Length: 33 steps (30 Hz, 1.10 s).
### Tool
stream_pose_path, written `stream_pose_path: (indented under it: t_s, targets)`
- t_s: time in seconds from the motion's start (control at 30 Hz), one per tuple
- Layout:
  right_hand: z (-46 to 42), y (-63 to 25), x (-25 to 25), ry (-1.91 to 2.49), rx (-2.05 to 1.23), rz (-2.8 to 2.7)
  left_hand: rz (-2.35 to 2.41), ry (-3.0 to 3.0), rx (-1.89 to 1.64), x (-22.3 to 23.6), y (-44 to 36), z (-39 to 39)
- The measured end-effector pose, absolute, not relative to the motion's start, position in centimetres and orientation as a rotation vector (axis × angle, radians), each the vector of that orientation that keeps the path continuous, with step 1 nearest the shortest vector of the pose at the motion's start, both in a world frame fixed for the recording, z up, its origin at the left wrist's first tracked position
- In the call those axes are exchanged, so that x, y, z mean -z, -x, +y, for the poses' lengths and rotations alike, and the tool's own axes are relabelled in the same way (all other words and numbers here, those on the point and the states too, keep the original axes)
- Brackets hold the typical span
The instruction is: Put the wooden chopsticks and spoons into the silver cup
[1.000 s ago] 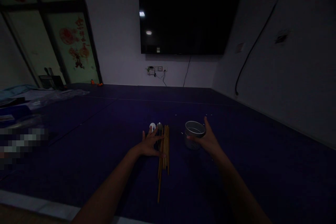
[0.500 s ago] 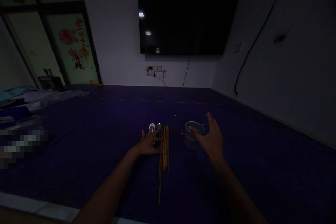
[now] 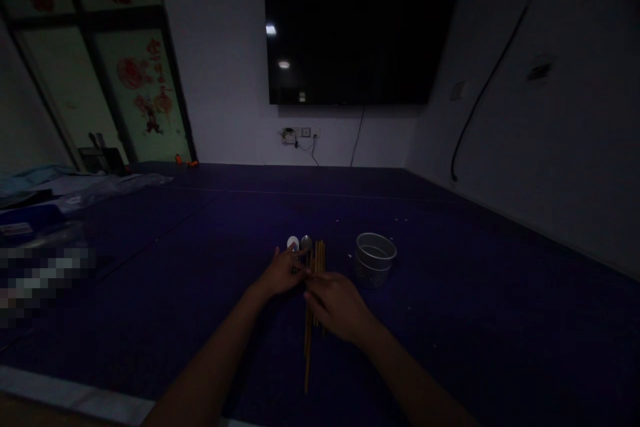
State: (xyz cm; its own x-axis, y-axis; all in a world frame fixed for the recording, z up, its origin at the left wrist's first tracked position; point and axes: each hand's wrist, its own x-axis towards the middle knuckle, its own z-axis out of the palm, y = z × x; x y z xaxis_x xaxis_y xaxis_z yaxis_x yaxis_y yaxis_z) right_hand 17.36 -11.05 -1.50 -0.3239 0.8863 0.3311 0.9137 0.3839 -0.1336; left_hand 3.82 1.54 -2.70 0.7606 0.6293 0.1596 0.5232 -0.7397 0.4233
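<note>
Several wooden chopsticks (image 3: pixel 307 363) lie side by side on the dark blue surface, pointing away from me. My left hand (image 3: pixel 281 273) rests at their left side, over the spoon handles, fingers apart. From the right, my right hand (image 3: pixel 340 303) reaches across the chopsticks, its fingertips closed on them beside my left thumb; how many it grips is hidden. Beyond my left fingers show a white spoon (image 3: pixel 293 242) and a metal spoon (image 3: pixel 307 241). A round metal utensil holder (image 3: pixel 375 268), with small holes low in its wall, stands upright to the right, apart from both hands.
Small white bits (image 3: pixel 350 255) are scattered around the holder. Clear plastic wrapping (image 3: pixel 120 188) and a blue item (image 3: pixel 30 221) lie at the left. Behind the surface rises a wall with a television (image 3: pixel 360 40) and sockets (image 3: pixel 306 133). A black cable (image 3: pixel 493 77) hangs at the right.
My right hand has moved left from beside the metal holder onto the chopsticks, its fingers closing. My left hand stays over the utensils, with its fingers drawn slightly closer.
</note>
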Motion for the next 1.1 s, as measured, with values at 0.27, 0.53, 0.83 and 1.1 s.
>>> stream_pose_path:
  t_s: [0.27,0.53,0.83,1.1]
  targets:
    - [-10.6,-18.2,1.9,1.601,-0.007,-2.244,0.876,-2.674,-0.474,3.0,-4.0,1.7]
    - [-10.1,-18.6,2.6,1.64,-0.063,-2.207,0.885,-2.704,-0.429,3.1,-4.0,1.5]
    - [-10.0,-18.7,2.8,1.656,-0.051,-2.226,0.862,-2.707,-0.41,3.2,-4.0,1.5]
    - [-9.5,-19.0,3.3,1.648,-0.036,-2.201,0.71,-2.71,-0.488,3.5,-4.0,1.9]
